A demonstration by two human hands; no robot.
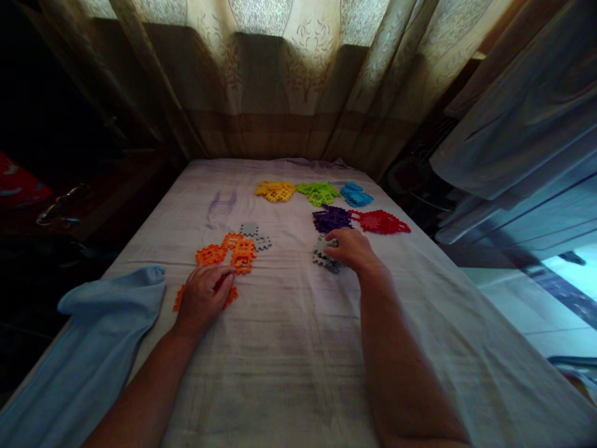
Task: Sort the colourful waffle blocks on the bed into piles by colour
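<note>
Fingers [226, 291] bend low over the pale sheet [280, 373], the left hand [203, 300] among orange pieces [243, 249], the right hand [352, 246] at the grey pile [321, 249]; whether either grips, I can't tell. Pieces lie mostly by colour, seemingly to keep sets distinct

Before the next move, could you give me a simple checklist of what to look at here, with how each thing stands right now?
1. Right hand at the gray pile: ok.
2. Left hand at the orange pieces: ok.
3. Left hand gripping a piece: cannot tell; any grip is hidden.
4. Gray pieces all in one pile: not ok; some lie beside the orange ones.
5. Pale blue cloth apart from the orange pieces: ok, a gap shows.
</note>
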